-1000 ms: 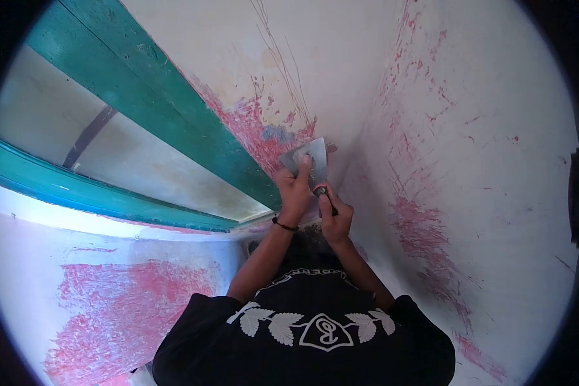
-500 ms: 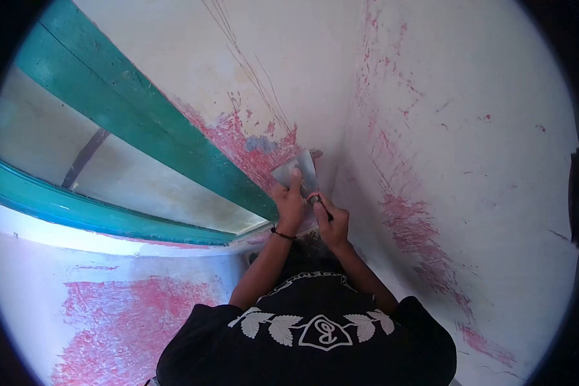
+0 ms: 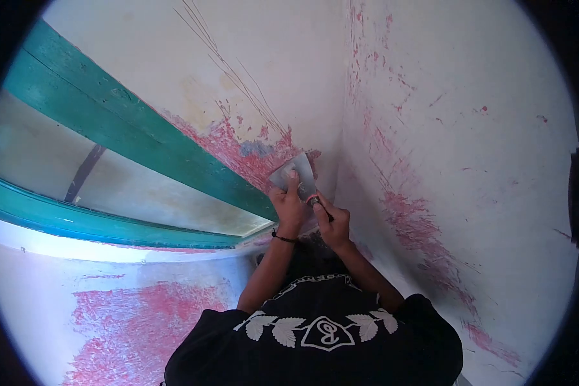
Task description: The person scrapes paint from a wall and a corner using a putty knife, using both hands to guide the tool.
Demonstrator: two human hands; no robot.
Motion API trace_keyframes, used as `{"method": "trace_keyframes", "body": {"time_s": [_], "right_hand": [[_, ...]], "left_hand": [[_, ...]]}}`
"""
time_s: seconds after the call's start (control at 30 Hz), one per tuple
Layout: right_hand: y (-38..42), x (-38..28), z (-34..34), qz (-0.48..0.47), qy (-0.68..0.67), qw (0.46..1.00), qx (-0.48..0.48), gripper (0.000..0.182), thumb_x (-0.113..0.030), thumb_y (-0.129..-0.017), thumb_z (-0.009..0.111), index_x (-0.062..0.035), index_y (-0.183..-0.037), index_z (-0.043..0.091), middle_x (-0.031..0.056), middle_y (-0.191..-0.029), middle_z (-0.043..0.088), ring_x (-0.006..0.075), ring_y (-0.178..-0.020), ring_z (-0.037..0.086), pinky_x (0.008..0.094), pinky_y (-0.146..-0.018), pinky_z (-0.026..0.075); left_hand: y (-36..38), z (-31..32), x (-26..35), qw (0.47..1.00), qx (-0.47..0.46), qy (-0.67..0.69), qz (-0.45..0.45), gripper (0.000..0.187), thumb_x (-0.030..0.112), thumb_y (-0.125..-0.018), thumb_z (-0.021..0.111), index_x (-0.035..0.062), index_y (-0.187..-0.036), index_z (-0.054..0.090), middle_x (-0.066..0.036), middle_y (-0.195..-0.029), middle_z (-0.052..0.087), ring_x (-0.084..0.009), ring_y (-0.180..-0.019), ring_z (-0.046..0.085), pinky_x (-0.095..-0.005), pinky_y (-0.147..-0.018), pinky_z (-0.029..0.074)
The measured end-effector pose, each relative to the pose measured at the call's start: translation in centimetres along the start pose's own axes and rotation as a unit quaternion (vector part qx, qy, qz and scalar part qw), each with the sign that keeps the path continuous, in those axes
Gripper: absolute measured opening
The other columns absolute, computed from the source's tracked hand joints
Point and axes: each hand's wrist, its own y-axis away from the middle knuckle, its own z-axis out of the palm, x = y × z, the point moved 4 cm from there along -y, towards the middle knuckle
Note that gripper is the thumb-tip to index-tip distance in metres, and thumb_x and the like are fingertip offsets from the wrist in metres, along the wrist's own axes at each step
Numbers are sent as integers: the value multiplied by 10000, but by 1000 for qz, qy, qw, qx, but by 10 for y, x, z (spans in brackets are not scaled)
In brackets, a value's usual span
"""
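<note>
A scraper (image 3: 302, 168) with a broad, flat metal blade lies against the wall near the corner, its blade pointing up. My right hand (image 3: 334, 226) wraps round its dark handle, which has a reddish band near the blade. My left hand (image 3: 289, 209) grips the blade from the left, with one digit extended up its face. Around the blade's left and upper edges, the wall shows a scraped pink patch (image 3: 228, 145) with a small grey spot (image 3: 256, 148). The surface behind the blade is hidden.
A green frame (image 3: 141, 132) runs diagonally on the left, close to my left hand, around a pale panel (image 3: 154, 183). The right wall (image 3: 482, 167) meets the facing wall at a corner beside my right hand. More pink scraped patches (image 3: 132, 328) mark the walls.
The camera view has shifted slightly, so the wall and frame appear a little farther left. Both hands keep hold of the scraper, whose blade is tilted slightly differently.
</note>
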Motion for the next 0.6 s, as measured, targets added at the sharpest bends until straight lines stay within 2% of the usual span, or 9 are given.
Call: {"method": "trace_keyframes", "body": {"time_s": [0.07, 0.17, 0.3, 0.37, 0.47, 0.57, 0.6], "right_hand": [[-12, -11, -1, -5, 4, 1000, -12, 351, -151, -947, 643, 33, -1245, 655, 169, -755, 685, 127, -634, 625, 310, -625, 518], [-18, -21, -1, 76, 7, 996, -52, 347, -120, -963, 605, 54, -1262, 635, 155, -890, 743, 99, -749, 659, 269, -675, 514], [-1, 5, 1, 11, -3, 1000, -19, 354, -127, -956, 617, 49, -1263, 637, 139, -853, 734, 92, -709, 637, 261, -658, 503], [7, 12, 0, 9, 13, 1000, -13, 351, -127, -951, 626, 42, -1259, 643, 130, -838, 729, 87, -689, 622, 257, -648, 498], [-12, -17, -3, 10, 1, 1000, -16, 344, -133, -952, 626, 30, -1253, 653, 134, -833, 729, 85, -682, 624, 253, -643, 495], [-17, -22, -3, 41, -26, 999, -16, 344, -139, -954, 624, 18, -1258, 655, 137, -840, 732, 82, -683, 619, 256, -640, 495], [-17, -23, -4, 37, -22, 999, -16, 344, -142, -953, 627, 30, -1250, 655, 153, -844, 730, 106, -695, 637, 273, -649, 502]], "left_hand": [[-4, 3, 18, 999, -7, -38, 13, 214, 233, -976, 672, 25, -925, 684, 33, -870, 620, -54, -763, 527, -250, -663, 435], [-16, 1, 13, 999, -31, 5, 22, 224, 243, -978, 668, 28, -917, 675, 32, -861, 614, -58, -762, 525, -254, -657, 429], [0, 3, 7, 999, -23, 27, 3, 213, 240, -985, 658, 32, -934, 665, 26, -872, 621, -57, -766, 533, -248, -661, 427], [3, 0, -1, 999, -3, 35, -6, 209, 240, -989, 652, 36, -942, 660, 25, -876, 622, -56, -767, 538, -241, -663, 424], [-7, -1, 7, 999, -26, 14, -16, 221, 244, -988, 652, 24, -972, 666, 20, -902, 631, -61, -790, 551, -250, -681, 438], [-12, 9, 21, 997, -52, 62, 21, 224, 236, -989, 648, 13, -978, 664, 14, -917, 639, -66, -796, 552, -259, -681, 440], [-10, 10, 20, 997, -49, 57, 12, 219, 227, -989, 648, 8, -979, 666, 7, -922, 645, -70, -797, 559, -260, -687, 447]]}}
